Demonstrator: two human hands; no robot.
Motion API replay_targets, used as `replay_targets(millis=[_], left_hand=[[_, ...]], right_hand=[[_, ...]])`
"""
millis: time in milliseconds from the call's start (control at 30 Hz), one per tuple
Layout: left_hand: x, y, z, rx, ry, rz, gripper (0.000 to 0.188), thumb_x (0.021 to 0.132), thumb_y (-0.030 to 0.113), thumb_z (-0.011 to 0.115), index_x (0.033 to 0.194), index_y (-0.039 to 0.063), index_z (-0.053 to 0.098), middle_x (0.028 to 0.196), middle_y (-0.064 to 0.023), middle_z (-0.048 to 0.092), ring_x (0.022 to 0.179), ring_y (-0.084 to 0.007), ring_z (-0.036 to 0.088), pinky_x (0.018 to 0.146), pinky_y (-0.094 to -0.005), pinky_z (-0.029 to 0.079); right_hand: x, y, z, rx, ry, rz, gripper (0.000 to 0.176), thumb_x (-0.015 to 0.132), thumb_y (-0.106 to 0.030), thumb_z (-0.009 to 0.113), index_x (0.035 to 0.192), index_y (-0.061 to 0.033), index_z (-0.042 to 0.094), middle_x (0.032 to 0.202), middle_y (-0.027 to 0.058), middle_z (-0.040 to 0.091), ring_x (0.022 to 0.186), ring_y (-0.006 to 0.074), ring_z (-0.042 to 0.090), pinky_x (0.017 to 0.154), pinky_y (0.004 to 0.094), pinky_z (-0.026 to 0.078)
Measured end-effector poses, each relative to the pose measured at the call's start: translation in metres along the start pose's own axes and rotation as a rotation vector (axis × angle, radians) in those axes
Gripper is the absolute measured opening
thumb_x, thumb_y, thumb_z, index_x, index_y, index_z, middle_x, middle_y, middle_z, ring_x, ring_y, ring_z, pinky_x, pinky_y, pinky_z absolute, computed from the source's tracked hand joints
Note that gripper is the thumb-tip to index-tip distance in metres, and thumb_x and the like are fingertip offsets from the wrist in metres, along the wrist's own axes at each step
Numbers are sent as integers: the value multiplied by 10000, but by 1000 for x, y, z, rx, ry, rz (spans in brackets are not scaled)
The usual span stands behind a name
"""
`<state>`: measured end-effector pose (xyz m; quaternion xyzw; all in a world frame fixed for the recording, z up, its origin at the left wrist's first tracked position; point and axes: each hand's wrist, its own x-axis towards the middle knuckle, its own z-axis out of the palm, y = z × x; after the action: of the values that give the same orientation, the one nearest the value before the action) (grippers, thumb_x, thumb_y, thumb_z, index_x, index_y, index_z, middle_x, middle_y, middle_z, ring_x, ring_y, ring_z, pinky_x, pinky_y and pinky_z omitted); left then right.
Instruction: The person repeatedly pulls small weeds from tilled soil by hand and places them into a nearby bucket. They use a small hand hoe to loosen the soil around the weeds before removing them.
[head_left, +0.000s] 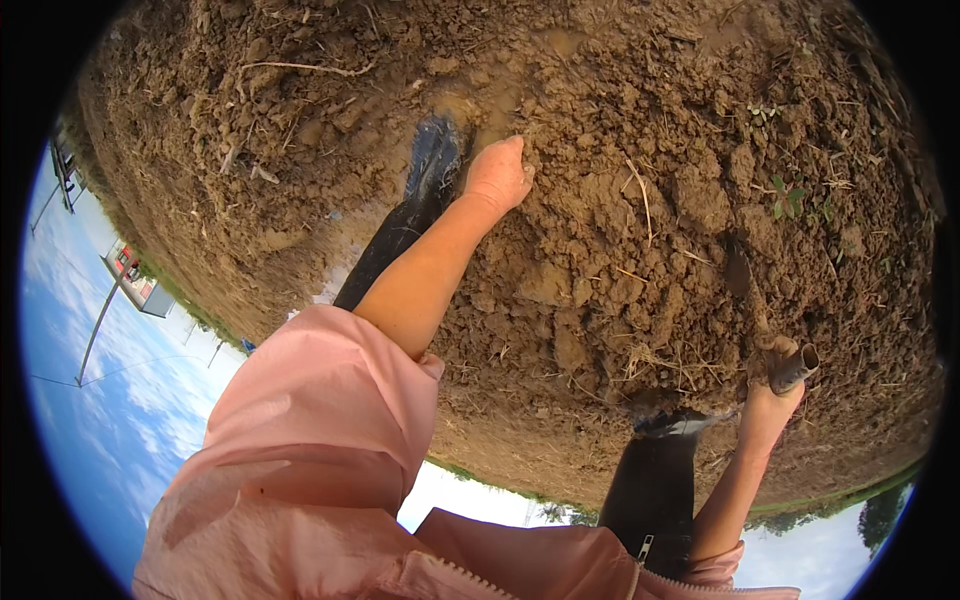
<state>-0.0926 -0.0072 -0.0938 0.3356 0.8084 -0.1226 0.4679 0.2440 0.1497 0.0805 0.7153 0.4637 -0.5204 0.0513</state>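
Note:
My left hand (496, 176) is curled just above the wet mud, beside a black rubber boot (435, 161) sunk in a muddy puddle. Its fingertips are turned away, so whether they pinch anything is hidden. At the right, my right hand (772, 390) grips a mud-covered hand tool (795, 369) by its hollow, tube-like handle. From the fist the tool's dark blade (738, 270) points up the picture and lies against the clods; its exact kind is unclear. The other black boot (652, 465) stands in mud between my arms. Pink sleeves reach above both forearms.
Broken, clumpy brown soil (570, 225) surrounds both boots, with shallow muddy water (495, 97) near the left one. Straw (667, 364), a thin pale root (307, 69) and small green plants (787, 199) lie or stand on it. A small building (139, 281) shows far left.

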Motion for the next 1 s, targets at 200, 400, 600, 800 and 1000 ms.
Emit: replay_targets(millis=[200,400,600,800,1000], left_hand=[[3,-47,6,-612,2,-217,494,795,60,608,1195,-84,356,1167,-197,461,1034,-232,474,850,-296,410],[23,14,6,-727,90,-528,587,775,175,611,1248,-91,389,1259,-242,443,1099,-271,483,869,-261,390],[11,-24,23,-446,110,-411,262,777,163,598,828,-50,456,745,-138,465,671,-209,421,633,-314,416],[-7,-38,27,-280,79,-137,335,827,178,605,1034,-64,499,926,-156,587,873,-289,568,748,-342,467],[4,32,7,-277,-75,-341,376,801,247,656,996,-31,496,921,-147,616,885,-273,601,742,-361,481]], right_hand=[[1,3,0,-6,-11,-58,303,759,88,556,1048,-2,552,998,51,593,894,145,557,817,261,421],[1,0,1,-3,-2,-27,298,760,86,546,1042,-8,557,989,49,596,881,139,555,814,257,422],[2,3,0,-50,15,-21,304,748,94,539,1037,1,561,997,54,599,896,146,560,832,268,422],[3,12,1,-68,38,-122,271,778,42,549,1037,-38,557,931,20,597,686,71,469,599,219,357],[6,16,3,-103,26,-197,198,816,-5,557,1003,-70,549,898,-3,601,545,30,409,459,182,326]])
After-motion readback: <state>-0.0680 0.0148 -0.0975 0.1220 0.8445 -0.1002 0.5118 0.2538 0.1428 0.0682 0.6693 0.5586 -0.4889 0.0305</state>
